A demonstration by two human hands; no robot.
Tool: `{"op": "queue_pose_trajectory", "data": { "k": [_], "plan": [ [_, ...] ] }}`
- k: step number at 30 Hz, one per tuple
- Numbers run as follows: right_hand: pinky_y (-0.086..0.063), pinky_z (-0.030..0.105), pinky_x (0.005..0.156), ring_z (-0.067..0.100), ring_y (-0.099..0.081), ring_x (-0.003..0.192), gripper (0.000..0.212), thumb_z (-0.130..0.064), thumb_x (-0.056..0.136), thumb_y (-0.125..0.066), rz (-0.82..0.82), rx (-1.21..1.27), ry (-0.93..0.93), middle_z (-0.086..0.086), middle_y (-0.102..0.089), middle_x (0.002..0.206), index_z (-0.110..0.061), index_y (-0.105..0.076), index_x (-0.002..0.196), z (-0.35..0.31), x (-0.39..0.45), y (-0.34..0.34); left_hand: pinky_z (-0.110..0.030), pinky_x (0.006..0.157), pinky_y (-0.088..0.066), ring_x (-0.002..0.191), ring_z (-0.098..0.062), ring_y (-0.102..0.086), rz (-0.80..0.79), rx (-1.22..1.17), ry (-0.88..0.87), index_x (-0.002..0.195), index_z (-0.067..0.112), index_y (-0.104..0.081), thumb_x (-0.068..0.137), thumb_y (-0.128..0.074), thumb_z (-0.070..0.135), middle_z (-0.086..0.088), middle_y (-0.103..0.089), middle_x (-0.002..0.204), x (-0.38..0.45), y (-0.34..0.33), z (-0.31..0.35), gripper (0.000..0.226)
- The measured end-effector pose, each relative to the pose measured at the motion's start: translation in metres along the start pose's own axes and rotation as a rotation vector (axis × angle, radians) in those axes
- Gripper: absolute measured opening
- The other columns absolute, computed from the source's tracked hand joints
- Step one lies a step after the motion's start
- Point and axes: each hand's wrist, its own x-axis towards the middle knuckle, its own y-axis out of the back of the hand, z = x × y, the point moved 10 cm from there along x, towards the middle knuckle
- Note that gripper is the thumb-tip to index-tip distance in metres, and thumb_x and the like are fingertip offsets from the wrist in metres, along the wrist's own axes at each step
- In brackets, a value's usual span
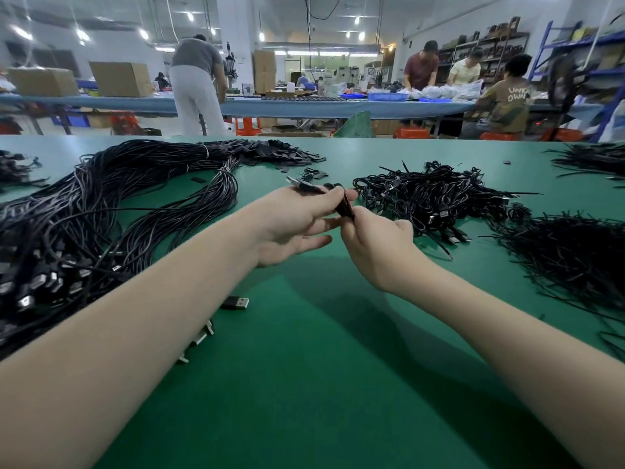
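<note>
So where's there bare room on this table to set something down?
The near green table between the forearms, right of the loose USB plug, is bare. So is a far strip between the long cable bundle and the coiled cable pile. The left side and the right-hand tie heap are crowded.

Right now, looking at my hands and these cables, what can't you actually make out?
Head view only.
The folded cable: mostly covered by the left hand and right hand that grip it, so its length is hidden.
Its plug: blurred, type unclear.
The large cable bundle: cut off by the left edge.
The loose plugs: partly under the left forearm.
</note>
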Motion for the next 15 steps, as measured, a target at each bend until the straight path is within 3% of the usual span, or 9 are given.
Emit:
{"op": "queue_pose_trajectory", "data": {
  "k": [2,4,7,9,11,13,15],
  "plan": [
    [-0.029,0.036,0.08,0.026,-0.039,0.076,0.026,-0.022,0.101,-0.024,-0.09,0.035,-0.056,-0.002,-0.048,0.072,-0.02,-0.033,0.076,0.007,0.0,-0.009,-0.027,0.079,-0.054,0.097,-0.011,-0.069,0.057,-0.013,0.054,0.103,0.018,-0.068,0.093,-0.059,0.031,0.003,-0.074,0.104,-0.004,0.011,0.001,0.018],
    [-0.036,0.038,0.084,0.027,-0.042,0.08,0.022,-0.022,0.101,-0.026,-0.153,0.14,-0.078,0.009,-0.055,0.087,-0.015,-0.039,0.085,0.012,-0.001,-0.015,-0.026,0.075,-0.056,0.092,-0.012,-0.071,0.232,0.142,-0.021,0.108,0.017,-0.065,0.089,-0.065,0.033,0.0,-0.073,0.104,-0.008,0.034,0.012,0.025],
    [-0.04,0.039,0.083,0.033,-0.051,0.086,0.023,-0.025,0.101,-0.029,-0.234,0.233,-0.069,0.021,-0.059,0.1,-0.009,-0.04,0.088,0.015,-0.004,-0.024,-0.03,0.091,-0.048,0.105,-0.012,-0.061,0.457,0.668,-0.408,0.136,0.02,-0.045,0.09,-0.065,0.029,0.006,-0.061,0.12,-0.019,0.049,0.052,0.051],
    [-0.039,0.038,0.083,0.032,-0.052,0.086,0.025,-0.027,0.101,-0.028,-0.289,0.218,-0.045,0.021,-0.059,0.098,-0.01,-0.04,0.088,0.011,-0.007,-0.032,-0.037,0.111,-0.031,0.131,-0.02,-0.039,0.381,1.093,-0.63,0.148,0.023,-0.028,0.091,-0.06,0.015,0.001,-0.038,0.145,-0.021,0.023,0.064,0.067],
    [-0.04,0.039,0.087,0.032,-0.05,0.084,0.024,-0.027,0.101,-0.03,-0.307,0.229,-0.007,0.021,-0.059,0.098,-0.009,-0.04,0.088,0.008,-0.008,-0.033,-0.042,0.116,-0.016,0.143,-0.02,-0.017,0.235,1.526,-0.673,0.148,0.034,-0.024,0.089,-0.055,0.011,0.002,-0.017,0.157,-0.012,-0.007,0.046,0.071],
    [-0.043,0.04,0.088,0.034,-0.054,0.09,0.025,-0.025,0.101,-0.031,-0.335,0.254,0.046,0.022,-0.059,0.098,-0.006,-0.044,0.09,0.003,-0.008,-0.033,-0.039,0.111,-0.011,0.137,-0.013,-0.029,0.142,1.692,-0.676,0.14,0.037,-0.033,0.092,-0.049,0.016,0.009,-0.03,0.149,-0.008,-0.021,0.025,0.055],
    [-0.04,0.032,0.077,0.028,-0.052,0.086,0.026,-0.023,0.102,-0.031,-0.408,0.249,0.105,0.013,-0.057,0.09,-0.005,-0.047,0.093,-0.003,-0.01,-0.034,-0.037,0.105,-0.021,0.119,-0.012,-0.05,0.116,1.743,-0.749,0.13,0.032,-0.041,0.098,-0.042,0.025,0.009,-0.046,0.13,-0.012,-0.029,0.015,0.032]
  ]
}}
